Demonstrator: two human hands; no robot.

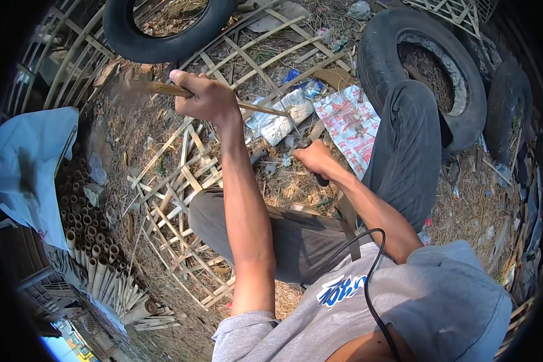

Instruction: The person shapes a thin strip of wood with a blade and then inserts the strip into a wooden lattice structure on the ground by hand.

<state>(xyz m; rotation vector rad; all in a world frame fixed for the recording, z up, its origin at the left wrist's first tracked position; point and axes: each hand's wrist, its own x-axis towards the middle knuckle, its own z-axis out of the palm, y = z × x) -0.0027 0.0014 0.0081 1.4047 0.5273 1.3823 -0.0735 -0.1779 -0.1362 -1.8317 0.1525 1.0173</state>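
Observation:
My left hand (pixel 206 99) is closed around a bamboo stick (pixel 262 109), raised at the upper middle. One end of the stick is blurred at the left; the other reaches toward my right hand's side. Lower and further right, my right hand (pixel 317 160) grips the dark handle of a knife (pixel 322 179). Its thin blade points away from me and seems to meet or cross the stick's far end; whether they touch I cannot tell. Beneath that lies a whitish block (pixel 288 117) on the ground. A red-and-white printed sheet (pixel 350 123) is spread beside my right hand.
Woven bamboo lattice (pixel 178 211) lies around my legs on straw-strewn ground. One tyre (pixel 157 51) is at the top, and a larger tyre (pixel 377 60) stands by my right knee. Several cut bamboo tubes (pixel 96 247) are stacked at left near a pale blue sheet (pixel 27 169).

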